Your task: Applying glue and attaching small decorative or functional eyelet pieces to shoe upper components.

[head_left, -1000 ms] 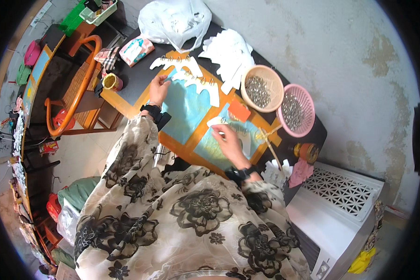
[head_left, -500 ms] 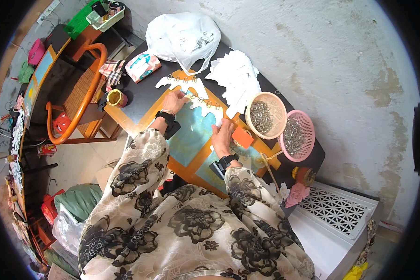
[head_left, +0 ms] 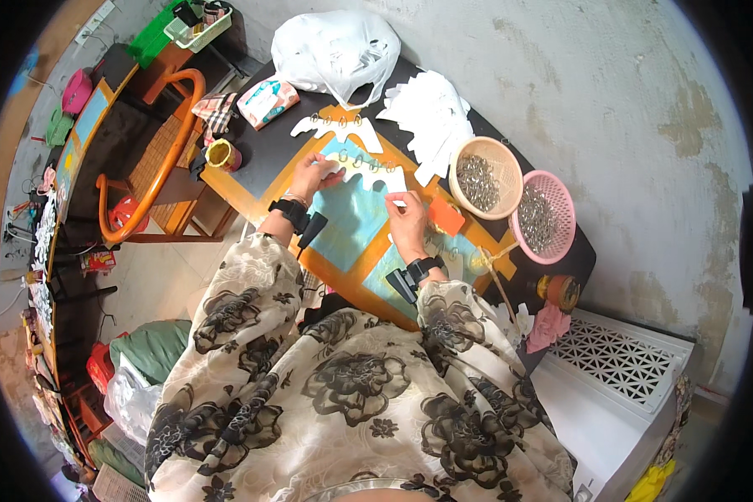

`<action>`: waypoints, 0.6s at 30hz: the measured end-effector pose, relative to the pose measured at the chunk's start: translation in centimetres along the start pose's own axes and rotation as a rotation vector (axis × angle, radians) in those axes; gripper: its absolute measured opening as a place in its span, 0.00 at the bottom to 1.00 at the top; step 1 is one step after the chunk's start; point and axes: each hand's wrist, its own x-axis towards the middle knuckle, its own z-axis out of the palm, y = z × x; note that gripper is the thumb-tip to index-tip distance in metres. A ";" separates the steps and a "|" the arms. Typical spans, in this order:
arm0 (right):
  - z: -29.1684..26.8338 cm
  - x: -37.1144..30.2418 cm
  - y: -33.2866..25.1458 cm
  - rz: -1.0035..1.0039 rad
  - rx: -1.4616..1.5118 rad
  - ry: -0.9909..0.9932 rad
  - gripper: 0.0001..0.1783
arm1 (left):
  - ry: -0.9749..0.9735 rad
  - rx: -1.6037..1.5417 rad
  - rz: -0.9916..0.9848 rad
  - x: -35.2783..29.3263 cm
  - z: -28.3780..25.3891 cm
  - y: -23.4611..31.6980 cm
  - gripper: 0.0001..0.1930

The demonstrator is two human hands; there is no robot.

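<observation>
Both my hands are on a white scalloped card strip (head_left: 366,174) that carries several metal rings along its upper edge. My left hand (head_left: 312,176) pinches its left end between thumb and fingers. My right hand (head_left: 408,227) grips the lower right corner with fingertips. Just beyond lies a second white strip (head_left: 361,132), also bearing rings. Under the strips is an orange-framed board (head_left: 330,243) with light blue panels. An orange block (head_left: 446,216) sits right of my right hand.
Two baskets of metal rings, one cream (head_left: 510,194) and one pink (head_left: 565,226), stand at the right. White strips (head_left: 427,117) are heaped behind, near a white plastic bag (head_left: 335,54). A tissue pack (head_left: 268,102) and yellow tin (head_left: 223,156) stand left.
The strip's right end has swung slightly away from me, so it lies more level. My right hand has moved with it, its fingers now pinching the corner. The whole view has shifted a little.
</observation>
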 end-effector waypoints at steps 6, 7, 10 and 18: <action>-4.1 -5.8 -3.4 0.031 0.125 -0.124 0.04 | -0.110 -0.044 -0.018 -5.7 -0.8 0.1 0.04; -5.3 -6.9 -3.3 0.016 0.089 -0.167 0.03 | -0.105 -0.042 -0.032 -6.4 -1.0 -1.0 0.04; -9.1 -10.7 -2.1 0.003 -0.019 -0.253 0.03 | -0.167 -0.077 -0.145 -9.1 -0.4 -4.5 0.04; -15.0 -18.1 1.3 0.157 -0.278 -0.596 0.09 | -0.244 -0.110 -0.299 -10.6 0.2 -14.2 0.05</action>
